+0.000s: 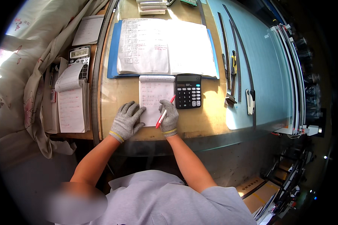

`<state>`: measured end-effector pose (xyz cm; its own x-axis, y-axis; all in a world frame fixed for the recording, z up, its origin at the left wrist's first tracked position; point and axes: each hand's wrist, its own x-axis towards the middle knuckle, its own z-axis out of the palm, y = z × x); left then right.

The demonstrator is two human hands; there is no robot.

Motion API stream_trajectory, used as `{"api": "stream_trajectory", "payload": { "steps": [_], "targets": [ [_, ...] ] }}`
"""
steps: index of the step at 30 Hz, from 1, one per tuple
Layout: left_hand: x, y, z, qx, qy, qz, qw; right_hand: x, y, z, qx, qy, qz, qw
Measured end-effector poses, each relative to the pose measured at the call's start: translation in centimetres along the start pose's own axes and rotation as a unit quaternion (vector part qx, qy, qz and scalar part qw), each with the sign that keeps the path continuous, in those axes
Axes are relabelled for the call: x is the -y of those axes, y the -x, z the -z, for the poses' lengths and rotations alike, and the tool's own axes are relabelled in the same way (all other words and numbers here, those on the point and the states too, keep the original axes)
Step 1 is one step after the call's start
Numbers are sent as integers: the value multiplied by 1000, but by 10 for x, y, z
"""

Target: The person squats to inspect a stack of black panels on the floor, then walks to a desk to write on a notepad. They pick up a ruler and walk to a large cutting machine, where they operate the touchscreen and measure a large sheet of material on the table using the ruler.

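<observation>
A notepad (154, 95) with red handwriting lies on the wooden table in front of me. My left hand (126, 122), in a grey knit glove, rests at the notepad's left edge with its fingers spread. My gloved right hand (169, 117) is closed round a red and white pen (165, 111), which slants across the notepad's right edge. Right beside the pad sits a black calculator (188, 92). Beyond both, an open blue folder (113, 50) holds written pages (144, 47) on the left and a mostly blank sheet (191, 47) on the right.
To the left are a second calculator (79, 54) and a stack of written pads (72, 108) beside a box. A pale blue glass sheet (270, 75) covers the right side, bearing dark strips (244, 52), a yellow and black cutter (233, 64) and a white-handled tool (250, 101). Another pad (153, 7) lies far back.
</observation>
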<state>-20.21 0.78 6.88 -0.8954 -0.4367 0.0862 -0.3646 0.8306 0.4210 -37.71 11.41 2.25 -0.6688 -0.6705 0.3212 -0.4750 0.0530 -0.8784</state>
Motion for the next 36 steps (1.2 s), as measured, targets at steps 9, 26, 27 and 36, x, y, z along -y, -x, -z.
{"api": "stream_trajectory", "payload": {
  "steps": [9,26,27,36],
  "targets": [
    [1,1,-1,-2,-2,-2,1000,2,0,1,4,-3,-1,1000],
    [0,-1,0,-5,-3,-4,1000,-1,0,0,2,-7,3,1000],
    [0,-1,1,-4,-3,-4,1000,-1,0,0,4,-4,5,1000],
    [1,0,0,-8,-2,-7,1000,-2,1,-2,-2,-11,0,1000]
  ]
}}
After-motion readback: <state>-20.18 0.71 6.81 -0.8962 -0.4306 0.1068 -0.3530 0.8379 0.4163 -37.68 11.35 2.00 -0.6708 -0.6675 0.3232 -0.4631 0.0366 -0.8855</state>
